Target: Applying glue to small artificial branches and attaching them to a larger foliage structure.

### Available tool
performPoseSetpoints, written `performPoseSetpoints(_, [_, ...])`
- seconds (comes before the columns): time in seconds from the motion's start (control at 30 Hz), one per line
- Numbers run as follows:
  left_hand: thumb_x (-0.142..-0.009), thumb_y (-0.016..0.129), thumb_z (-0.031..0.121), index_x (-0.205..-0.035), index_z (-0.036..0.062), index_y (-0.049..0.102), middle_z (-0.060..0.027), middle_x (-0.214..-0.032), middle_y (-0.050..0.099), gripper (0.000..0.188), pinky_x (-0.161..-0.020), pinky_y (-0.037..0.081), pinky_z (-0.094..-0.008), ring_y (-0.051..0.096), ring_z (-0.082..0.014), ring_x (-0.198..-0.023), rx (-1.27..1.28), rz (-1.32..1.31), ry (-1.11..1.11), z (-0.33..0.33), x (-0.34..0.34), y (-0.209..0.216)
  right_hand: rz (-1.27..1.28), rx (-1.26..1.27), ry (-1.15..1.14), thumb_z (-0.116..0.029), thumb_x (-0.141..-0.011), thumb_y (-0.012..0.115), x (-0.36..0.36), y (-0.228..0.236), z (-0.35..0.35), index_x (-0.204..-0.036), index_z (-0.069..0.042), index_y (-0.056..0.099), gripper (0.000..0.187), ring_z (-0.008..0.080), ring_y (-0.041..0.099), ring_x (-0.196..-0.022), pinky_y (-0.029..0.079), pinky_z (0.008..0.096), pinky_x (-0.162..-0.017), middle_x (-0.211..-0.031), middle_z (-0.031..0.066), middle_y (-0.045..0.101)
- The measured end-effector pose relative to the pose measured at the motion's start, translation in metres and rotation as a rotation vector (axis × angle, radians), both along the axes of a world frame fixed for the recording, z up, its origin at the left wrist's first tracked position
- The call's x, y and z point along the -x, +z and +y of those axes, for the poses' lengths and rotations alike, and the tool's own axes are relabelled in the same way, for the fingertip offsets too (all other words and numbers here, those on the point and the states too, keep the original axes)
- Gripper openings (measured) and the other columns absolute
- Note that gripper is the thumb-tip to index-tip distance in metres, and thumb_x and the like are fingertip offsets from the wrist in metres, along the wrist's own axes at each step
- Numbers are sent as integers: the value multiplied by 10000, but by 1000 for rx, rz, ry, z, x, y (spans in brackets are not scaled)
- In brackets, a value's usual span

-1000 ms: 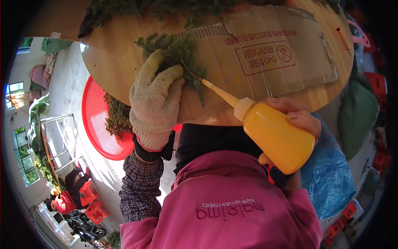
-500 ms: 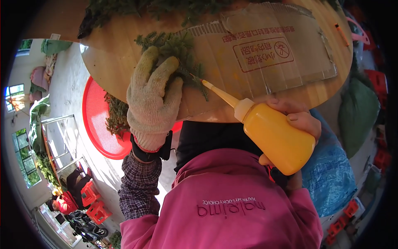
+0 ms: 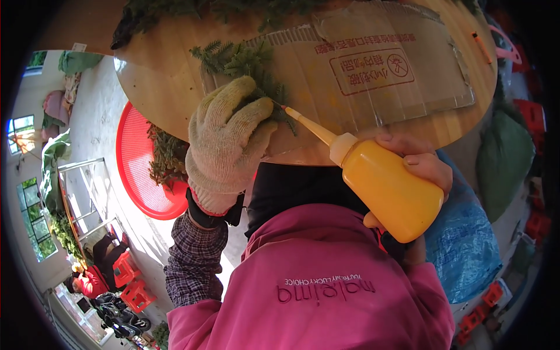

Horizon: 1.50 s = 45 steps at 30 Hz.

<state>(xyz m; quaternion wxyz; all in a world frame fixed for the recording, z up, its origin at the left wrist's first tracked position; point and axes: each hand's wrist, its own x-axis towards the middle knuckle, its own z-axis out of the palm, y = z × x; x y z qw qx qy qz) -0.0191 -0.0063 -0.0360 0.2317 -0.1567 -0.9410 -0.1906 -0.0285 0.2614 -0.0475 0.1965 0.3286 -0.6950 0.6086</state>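
A white knitted glove with yellowish fingertips covers my left hand [image 3: 224, 143], whose bent fingers close on the lower part of a green fir sprig [image 3: 248, 61]. The sprig lies over the left end of a flattened cardboard sheet [image 3: 315, 73]; my fingers hide part of it. Bare, my right hand [image 3: 429, 169] wraps round a yellow squeeze bottle [image 3: 391, 189], tilted with its tapered nozzle [image 3: 312, 125] toward the sprig. The reddish nozzle tip is close beside my gloved fingertips; whether it touches the sprig I cannot tell.
The cardboard rests on a rounded wooden table [image 3: 154, 76]. More greenery [image 3: 221, 9] lies along its far side, an orange pen-like stick [image 3: 482, 48] at its right. A red mesh basket [image 3: 131, 169] with fir pieces stands below left; a blue plastic bag [image 3: 461, 245] sits at right.
My left hand has slid slightly down and right along the sprig, with its fingers more bent, uncovering the sprig's upper part. The bottle has hardly moved.
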Motion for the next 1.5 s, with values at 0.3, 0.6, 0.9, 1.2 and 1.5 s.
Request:
performPoseSetpoints(0.3, [-763,759,91,-1046,82,718,-129,-1208,663,286,-909,528,-437,647,-353,-1081,13,-46,31,2,-4,1,-31,-54,23,-368,-705,935,-3,4,10,-1161,-42,497,711,346,716,-962,623,438,-799,-1066,257,677])
performPoseSetpoints(0.6, [-774,754,99,-1040,68,721,-127,-1193,670,270,-909,527,-431,649,-343,-1077,0,-46,30,3,-4,-2,-61,-23,69,-411,-677,945,-9,-6,15,-1230,-91,434,818,338,655,-1057,564,413,-893,-1183,249,615])
performPoseSetpoints(0.9, [-745,750,106,-1007,86,694,-89,-1102,650,269,-852,509,-442,628,-329,-1004,-42,11,4,4,-1,-5,-10,6,-15,-431,-666,943,-13,-6,18,-1149,-66,472,767,323,713,-956,602,406,-802,-1053,215,675])
performPoseSetpoints(1.2, [-736,750,103,-1002,88,695,-84,-1103,653,272,-862,508,-442,628,-326,-1010,-27,15,31,5,-3,-6,-58,31,-23,-444,-672,936,-22,-5,22,-1142,-69,466,762,321,712,-960,604,399,-800,-1054,210,675])
performPoseSetpoints(1.5, [-736,746,113,-988,92,691,-84,-1101,653,259,-858,509,-441,627,-325,-1007,-18,30,28,7,-4,-7,-61,28,-1,-436,-687,929,-28,-9,27,-1159,-70,453,764,323,713,-958,611,413,-809,-1069,207,668])
